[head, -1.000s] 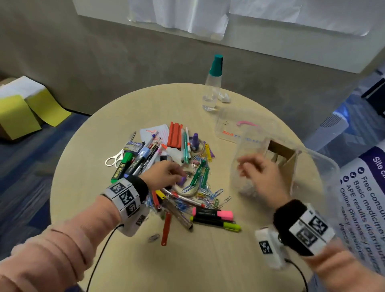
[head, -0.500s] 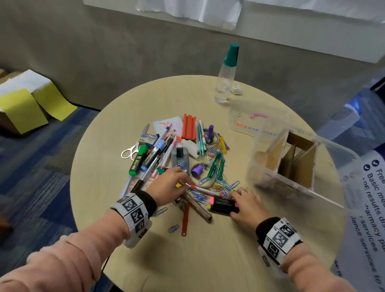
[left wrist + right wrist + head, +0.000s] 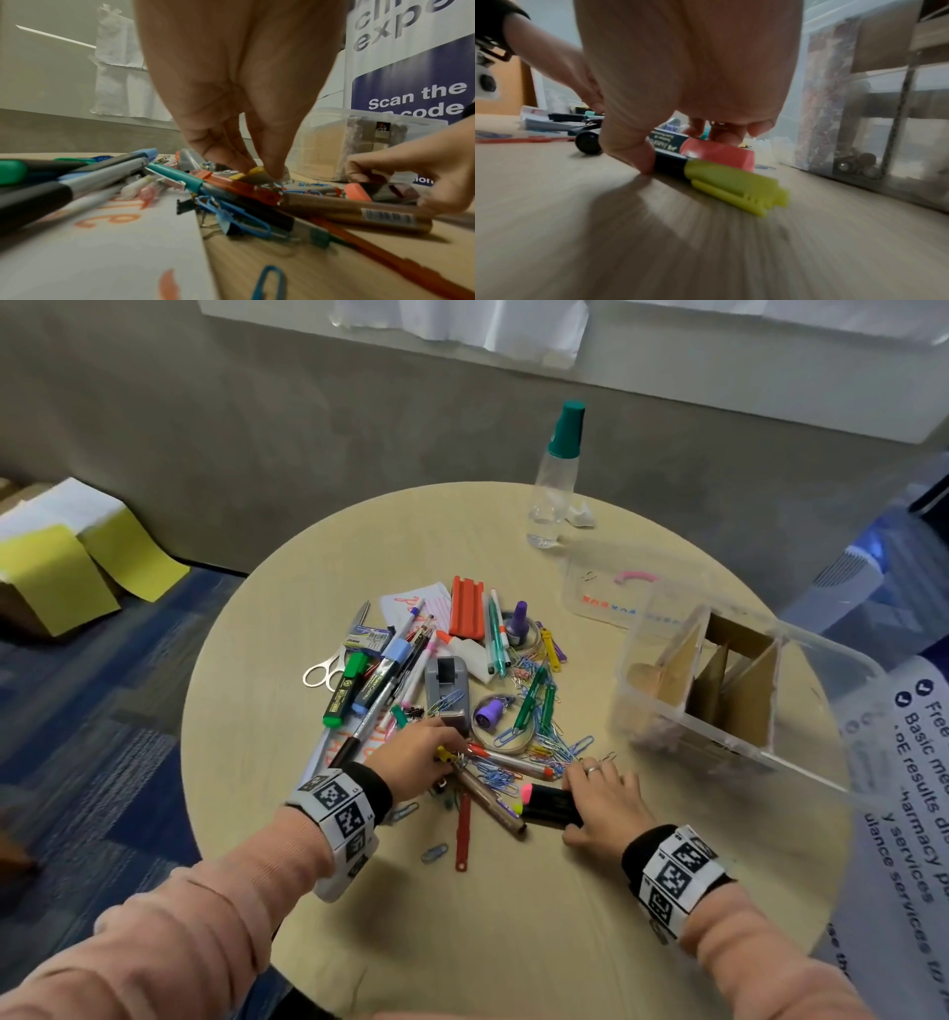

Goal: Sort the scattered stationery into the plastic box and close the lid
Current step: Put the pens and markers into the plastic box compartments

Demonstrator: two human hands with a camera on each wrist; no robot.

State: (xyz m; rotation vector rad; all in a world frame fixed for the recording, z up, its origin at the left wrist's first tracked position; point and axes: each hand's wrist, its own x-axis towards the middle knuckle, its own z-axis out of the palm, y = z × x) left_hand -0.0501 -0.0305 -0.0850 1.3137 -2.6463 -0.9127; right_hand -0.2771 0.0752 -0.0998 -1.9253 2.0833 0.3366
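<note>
A heap of pens, markers and paper clips (image 3: 534, 737) covers the middle of the round table (image 3: 513, 906). My left hand (image 3: 452, 755) (image 3: 259, 172) pinches a small yellow clip (image 3: 253, 172) at the heap's near edge. My right hand (image 3: 590, 806) (image 3: 680, 150) grips two black highlighters (image 3: 547, 806), one capped pink (image 3: 718, 154), one capped yellow (image 3: 736, 186), low on the table. The clear plastic box (image 3: 739, 711) with cardboard dividers stands open to the right. Its clear lid (image 3: 616, 593) lies flat behind it.
A clear bottle with a teal cap (image 3: 557, 474) stands at the table's far edge. Scissors (image 3: 328, 667) lie at the heap's left. A printed banner (image 3: 914, 788) hangs close on the right. A red strip (image 3: 462, 829) lies near my hands.
My right hand came down from the box to the table and closed round the two highlighters. My left hand slid nearer along the heap and pinched the yellow clip.
</note>
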